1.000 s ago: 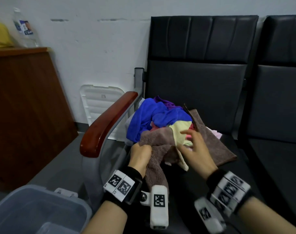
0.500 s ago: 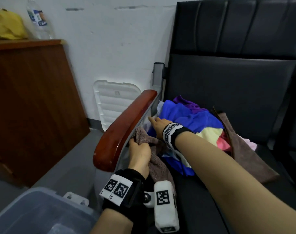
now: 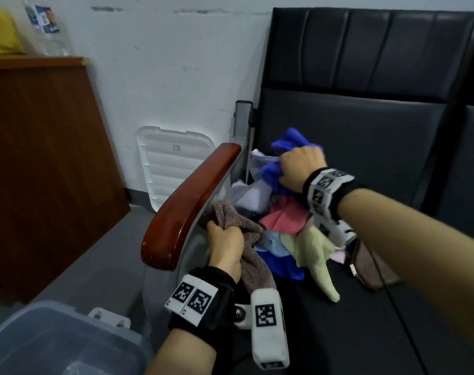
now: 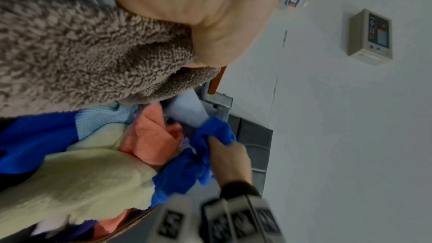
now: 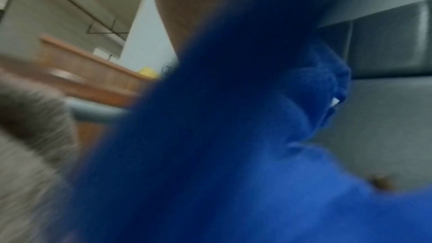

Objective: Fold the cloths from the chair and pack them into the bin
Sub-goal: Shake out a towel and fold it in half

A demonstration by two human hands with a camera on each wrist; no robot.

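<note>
At the lower left corner of the head view stands the translucent grey plastic bin [image 3: 54, 345], on the grey floor beside the chair, and above it a brown wooden cabinet [image 3: 41, 169] carries a clear plastic bottle [image 3: 45, 28] against the white wall. A ribbed white plastic lid [image 3: 171, 163] leans on that wall just behind the glossy reddish-brown wooden armrest [image 3: 187, 207] of the black padded chair [image 3: 365, 125]. Right beside the armrest the left hand [image 3: 226, 247] has its fingers curled round a bunched fold of the fuzzy taupe-brown terry cloth [image 3: 238, 226], which hangs down past the wrist onto the seat; the left wrist view shows the palm pressed into that pile. Next comes the heap of cloths on the seat: a pale lavender cloth [image 3: 250, 197], a coral-pink cloth [image 3: 282, 217], a light blue cloth [image 3: 271, 246] and a pale yellow fleecy cloth [image 3: 314, 250] that trails toward the seat's front. Above the heap the right hand [image 3: 302, 169] clutches the royal blue cloth [image 3: 288, 142], fingers closed tightly into its folds and holding it lifted off the pile; the right wrist view is blurred and filled with blue fabric. A dark cable [image 3: 387, 288] runs across the seat under the right forearm.
</note>
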